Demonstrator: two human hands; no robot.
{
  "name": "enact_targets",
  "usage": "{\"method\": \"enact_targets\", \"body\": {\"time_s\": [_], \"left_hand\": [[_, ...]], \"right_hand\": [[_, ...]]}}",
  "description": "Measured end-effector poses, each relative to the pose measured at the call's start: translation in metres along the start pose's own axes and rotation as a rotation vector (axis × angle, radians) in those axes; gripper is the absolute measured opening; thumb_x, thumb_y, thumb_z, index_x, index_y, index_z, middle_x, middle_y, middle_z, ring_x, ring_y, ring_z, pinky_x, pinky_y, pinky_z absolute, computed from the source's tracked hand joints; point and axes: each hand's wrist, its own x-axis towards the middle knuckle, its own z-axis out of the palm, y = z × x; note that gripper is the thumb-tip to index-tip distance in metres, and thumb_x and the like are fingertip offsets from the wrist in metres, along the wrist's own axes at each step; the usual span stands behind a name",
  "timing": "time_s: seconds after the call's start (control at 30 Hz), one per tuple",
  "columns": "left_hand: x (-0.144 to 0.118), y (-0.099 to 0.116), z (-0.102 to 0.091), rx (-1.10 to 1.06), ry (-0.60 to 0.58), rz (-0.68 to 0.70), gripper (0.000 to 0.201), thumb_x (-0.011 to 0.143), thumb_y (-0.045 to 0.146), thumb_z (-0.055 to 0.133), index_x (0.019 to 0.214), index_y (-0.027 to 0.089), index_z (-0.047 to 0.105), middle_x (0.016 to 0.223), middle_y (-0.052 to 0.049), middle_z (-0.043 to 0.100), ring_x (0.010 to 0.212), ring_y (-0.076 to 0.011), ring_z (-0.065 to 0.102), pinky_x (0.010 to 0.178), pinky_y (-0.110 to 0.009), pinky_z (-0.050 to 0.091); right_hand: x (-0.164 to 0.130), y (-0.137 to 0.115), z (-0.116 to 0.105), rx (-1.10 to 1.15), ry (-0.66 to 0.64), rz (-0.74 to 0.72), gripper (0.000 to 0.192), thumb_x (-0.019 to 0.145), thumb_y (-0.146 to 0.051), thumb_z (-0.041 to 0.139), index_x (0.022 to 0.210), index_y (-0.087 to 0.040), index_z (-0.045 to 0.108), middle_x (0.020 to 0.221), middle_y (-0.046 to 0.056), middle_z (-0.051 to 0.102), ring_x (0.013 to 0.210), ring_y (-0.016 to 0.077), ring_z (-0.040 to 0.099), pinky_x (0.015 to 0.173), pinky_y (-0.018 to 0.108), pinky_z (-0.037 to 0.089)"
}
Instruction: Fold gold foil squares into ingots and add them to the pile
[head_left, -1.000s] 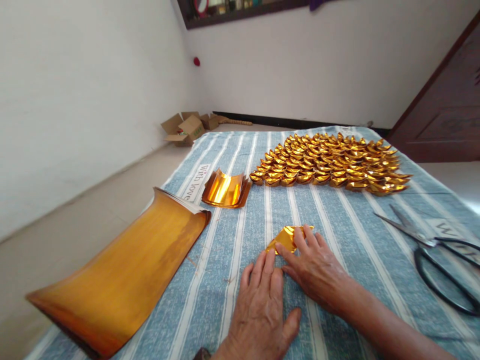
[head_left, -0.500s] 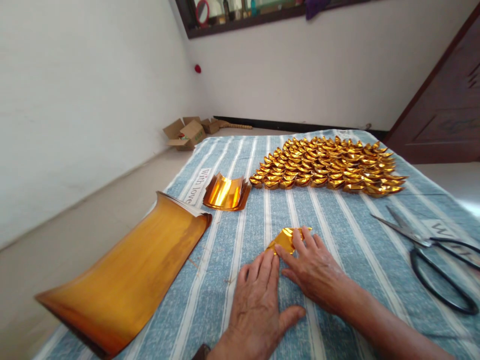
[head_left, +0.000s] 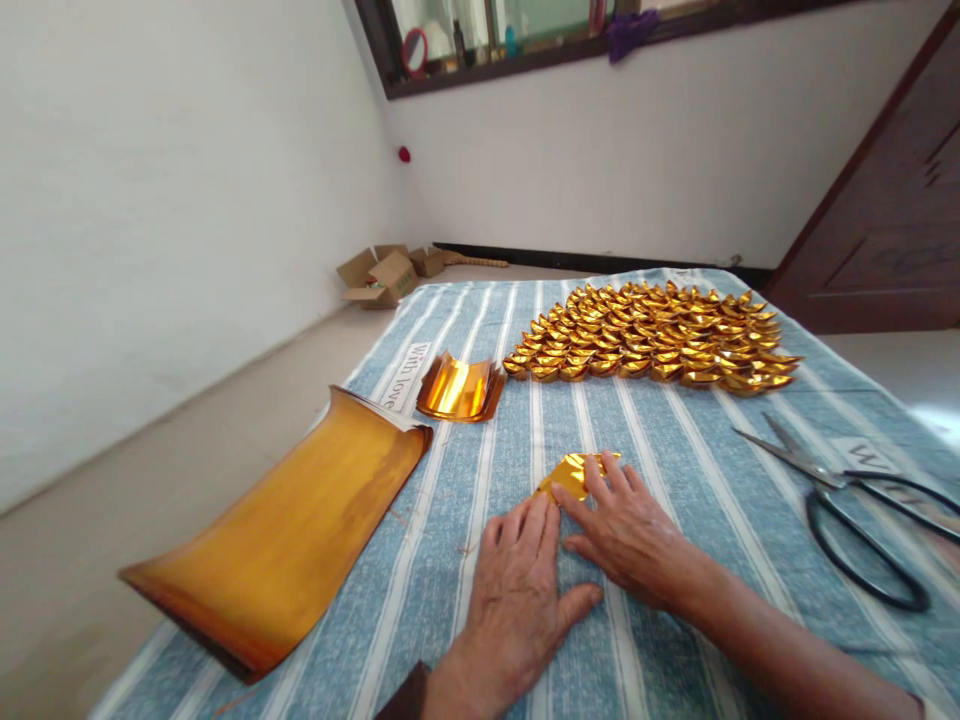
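A folded piece of shiny gold paper point(head_left: 571, 474) lies flat on the striped cloth in front of me. My left hand point(head_left: 517, 580) rests flat with its fingertips on the paper's near left corner, thumb stretched out to the right. My right hand point(head_left: 626, 530) presses on the paper's right part with spread fingers, partly covering it. Neither hand grips the paper. Beyond it, rows of folded gold paper ingots point(head_left: 652, 335) stand close together. A small stack of curled gold sheets point(head_left: 459, 388) sits to their left.
A large stack of curled gold sheets point(head_left: 285, 530) lies at the left edge of the blue and white striped cloth point(head_left: 450, 470). Black-handled scissors point(head_left: 832, 480) lie on the right, blades slightly apart. An open cardboard box point(head_left: 381, 277) stands on the floor behind.
The view has tilted up and shifted slightly. Both hands stay on the gold paper in nearly the same pose; nothing has been taken up or let go.
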Motion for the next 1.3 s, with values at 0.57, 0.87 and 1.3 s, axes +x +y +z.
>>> {"method": "enact_targets", "body": {"time_s": [0.57,0.87,1.3], "left_hand": [[-0.003,-0.003,0.005,0.026,0.054,0.038,0.074,0.084,0.060,0.056,0.134,0.007,0.045,0.135,-0.020,0.053,0.122,-0.0356,0.048,0.097,-0.053,0.041],[-0.002,-0.001,0.003,0.045,0.042,0.045,0.073,0.085,0.059,0.055,0.133,0.005,0.046,0.134,-0.021,0.054,0.121,-0.0354,0.049,0.097,-0.054,0.041],[-0.004,-0.003,0.002,0.079,-0.014,0.043,0.071,0.087,0.060,0.053,0.134,0.008,0.045,0.139,-0.020,0.050,0.127,-0.0343,0.046,0.102,-0.052,0.040]], "right_hand": [[-0.008,0.019,-0.009,0.242,-0.049,-0.095,0.060,0.082,-0.059,0.062,0.134,-0.031,0.050,0.139,0.019,0.043,0.127,0.0453,0.040,0.095,0.064,0.040],[-0.005,0.022,-0.013,0.265,-0.060,-0.102,0.052,0.083,-0.049,0.066,0.129,-0.029,0.055,0.136,0.018,0.046,0.127,0.0435,0.040,0.095,0.063,0.041],[-0.006,0.028,-0.016,0.330,-0.095,-0.097,0.035,0.087,-0.044,0.062,0.116,-0.024,0.064,0.137,0.016,0.047,0.131,0.0394,0.039,0.102,0.058,0.039]]}}
